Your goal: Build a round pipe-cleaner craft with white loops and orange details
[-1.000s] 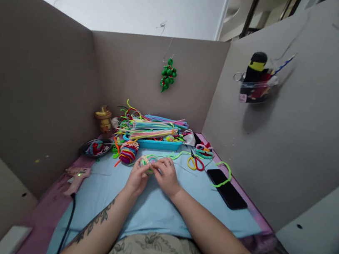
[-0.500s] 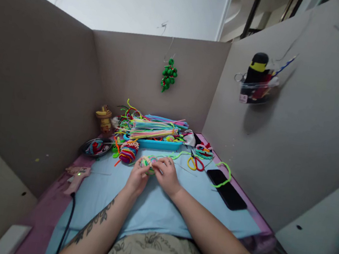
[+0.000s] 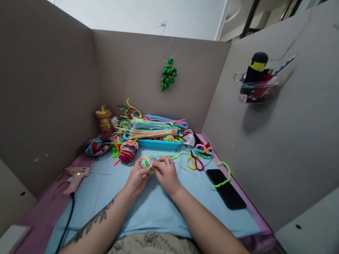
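Between my hands, above the blue cloth [image 3: 158,209], is a small pastel bundle of coiled pipe cleaners [image 3: 146,163] in green, pink, yellow and blue. My left hand [image 3: 137,176] is closed around its left side, thumb on the near face. The fingers of my right hand [image 3: 166,172] pinch at its right side; the fingertips partly cover it. A light green pipe cleaner [image 3: 179,155] trails over the cloth just beyond the right hand. Left of the bundle stands a striped multicolour coiled piece [image 3: 128,152].
A blue tray [image 3: 157,144] heaped with pipe cleaners [image 3: 153,129] stands at the back. Scissors [image 3: 195,163] and a black phone [image 3: 226,189] lie right. Left are a pink glue gun [image 3: 77,178] with its cord and a dark bowl [image 3: 95,147]. Grey panels [image 3: 154,74] enclose the table.
Almost nothing differs. Both hands keep the same grip on the pastel bundle, and the view has shifted very slightly.
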Available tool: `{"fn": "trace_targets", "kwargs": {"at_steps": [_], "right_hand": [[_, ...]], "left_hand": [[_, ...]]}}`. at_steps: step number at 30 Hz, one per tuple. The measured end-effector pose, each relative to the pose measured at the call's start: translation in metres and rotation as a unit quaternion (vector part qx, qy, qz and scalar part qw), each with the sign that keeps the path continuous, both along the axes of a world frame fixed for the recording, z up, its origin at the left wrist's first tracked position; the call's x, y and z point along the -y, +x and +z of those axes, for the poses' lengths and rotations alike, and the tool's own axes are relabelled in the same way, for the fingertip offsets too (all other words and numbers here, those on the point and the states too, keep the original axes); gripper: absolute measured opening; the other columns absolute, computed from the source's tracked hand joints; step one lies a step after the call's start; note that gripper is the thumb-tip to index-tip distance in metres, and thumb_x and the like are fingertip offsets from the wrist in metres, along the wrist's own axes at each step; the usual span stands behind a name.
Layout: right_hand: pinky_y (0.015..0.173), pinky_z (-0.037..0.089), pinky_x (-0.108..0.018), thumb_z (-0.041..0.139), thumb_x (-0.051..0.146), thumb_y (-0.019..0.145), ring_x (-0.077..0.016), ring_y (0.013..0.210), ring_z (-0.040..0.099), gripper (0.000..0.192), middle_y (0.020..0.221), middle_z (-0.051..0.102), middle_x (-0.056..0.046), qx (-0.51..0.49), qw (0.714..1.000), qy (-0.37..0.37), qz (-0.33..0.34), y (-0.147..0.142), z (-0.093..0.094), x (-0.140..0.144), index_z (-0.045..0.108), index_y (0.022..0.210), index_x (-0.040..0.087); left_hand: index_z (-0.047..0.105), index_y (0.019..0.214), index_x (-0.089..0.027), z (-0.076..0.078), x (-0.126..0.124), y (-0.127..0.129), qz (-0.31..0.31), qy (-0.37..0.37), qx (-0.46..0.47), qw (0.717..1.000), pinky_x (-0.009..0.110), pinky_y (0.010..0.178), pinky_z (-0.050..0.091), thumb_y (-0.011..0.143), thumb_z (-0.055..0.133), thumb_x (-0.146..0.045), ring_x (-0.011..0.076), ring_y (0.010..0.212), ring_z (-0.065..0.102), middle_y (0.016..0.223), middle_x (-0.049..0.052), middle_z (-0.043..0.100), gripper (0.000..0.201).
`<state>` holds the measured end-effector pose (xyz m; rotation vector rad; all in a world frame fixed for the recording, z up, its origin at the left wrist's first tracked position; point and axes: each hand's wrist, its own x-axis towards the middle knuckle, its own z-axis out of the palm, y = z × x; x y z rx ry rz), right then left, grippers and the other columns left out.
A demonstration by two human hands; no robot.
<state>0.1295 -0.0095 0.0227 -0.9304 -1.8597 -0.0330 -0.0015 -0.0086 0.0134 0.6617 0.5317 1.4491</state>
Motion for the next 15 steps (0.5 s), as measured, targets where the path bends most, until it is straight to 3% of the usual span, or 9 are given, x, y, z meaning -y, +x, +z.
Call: {"fn": "trace_targets", "kwargs": {"at_steps": [9, 15], "right_hand": [[0.079, 0.039, -0.035, 0.055, 0.012, 0.078, -0.02, 0.087, 0.045, 0.016, 0.087, 0.054, -0.006, 0.01, 1.0, 0.005, -0.002, 0.0004, -0.0004, -0.0012, 0.066, 0.084, 0.021], [0.078, 0.04, -0.035, 0.054, 0.014, 0.079, -0.0199, 0.086, 0.045, 0.015, 0.085, 0.054, -0.005, 0.011, 1.0, 0.004, 0.0, -0.0002, 0.0002, -0.001, 0.066, 0.084, 0.022]], "left_hand": [[0.047, 0.103, -0.02, 0.0004, 0.0014, 0.0, -0.005, 0.011, -0.018, 1.0, 0.021, 0.066, 0.044, 0.055, 0.074, -0.006, 0.0113, 0.075, 0.059, 0.088, 0.002, 0.061, 0.057], [0.044, 0.108, -0.022, 0.0039, 0.0054, 0.0034, 0.027, 0.0, -0.03, 0.999, 0.021, 0.066, 0.044, 0.056, 0.076, -0.011, 0.011, 0.075, 0.058, 0.091, 0.001, 0.06, 0.062]]}}
